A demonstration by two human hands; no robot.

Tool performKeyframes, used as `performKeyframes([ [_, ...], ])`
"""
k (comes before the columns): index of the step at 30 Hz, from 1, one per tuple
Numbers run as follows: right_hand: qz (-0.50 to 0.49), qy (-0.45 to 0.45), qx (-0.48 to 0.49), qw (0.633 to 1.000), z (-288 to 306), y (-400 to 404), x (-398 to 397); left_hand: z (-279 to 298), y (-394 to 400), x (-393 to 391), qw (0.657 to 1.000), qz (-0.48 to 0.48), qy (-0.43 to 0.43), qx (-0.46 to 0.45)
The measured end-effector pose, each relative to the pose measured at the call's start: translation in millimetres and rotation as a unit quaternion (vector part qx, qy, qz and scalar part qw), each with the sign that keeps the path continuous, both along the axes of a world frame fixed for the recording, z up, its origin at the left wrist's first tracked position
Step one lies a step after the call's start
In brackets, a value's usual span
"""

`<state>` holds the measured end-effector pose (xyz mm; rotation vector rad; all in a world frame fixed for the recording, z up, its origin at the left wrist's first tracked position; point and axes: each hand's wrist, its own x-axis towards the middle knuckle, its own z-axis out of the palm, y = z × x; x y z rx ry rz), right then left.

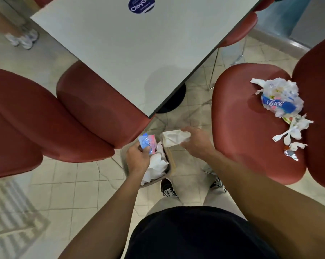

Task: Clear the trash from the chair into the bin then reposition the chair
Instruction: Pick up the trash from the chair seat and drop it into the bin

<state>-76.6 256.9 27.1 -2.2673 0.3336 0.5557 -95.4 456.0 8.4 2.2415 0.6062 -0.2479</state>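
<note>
Over the bin (127, 170), the left hand (138, 159) pinches a shiny wrapper (147, 143) and the right hand (195, 142) clutches a crumpled paper bag (173, 138). Both should drop straight in, the bag first being nearer the rim. More trash (281, 101) lies on the chair (242, 128) right of the bin.

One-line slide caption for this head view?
Left hand and right hand hold a wrapper and crumpled paper over the bin; trash remains on the chair.

The chair (251, 128) has a smooth, faintly glossy red plastic seat. On it lie a crinkled, shiny plastic bag (281, 98) and a white plastic fork (284, 134). The table (139, 53) top is matt grey; the floor (73, 193) is glazed tile.
</note>
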Motion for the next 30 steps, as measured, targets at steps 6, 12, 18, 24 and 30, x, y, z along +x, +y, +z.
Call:
performKeyframes([
  [6,0.045,0.015,-0.011,0.999,-13.4,47.8,-5.0,-18.2,40.8,-14.3,0.999,0.033,0.026,0.027],
  [12,0.069,0.053,-0.004,0.996,-26.8,88.3,-3.0,-33.7,63.4,-19.8,0.996,0.059,0.059,0.016],
  [18,0.088,0.070,0.010,0.994,-31.6,110.8,2.7,-38.1,70.9,-22.7,0.991,0.108,0.077,-0.010],
  [24,0.082,0.063,-0.002,0.995,-27.6,94.9,6.1,-29.2,62.7,-17.8,0.994,0.074,0.080,-0.016],
  [30,0.050,0.066,-0.006,0.997,-15.5,49.4,5.7,-25.6,29.3,-4.3,0.997,-0.006,0.079,-0.010],
])
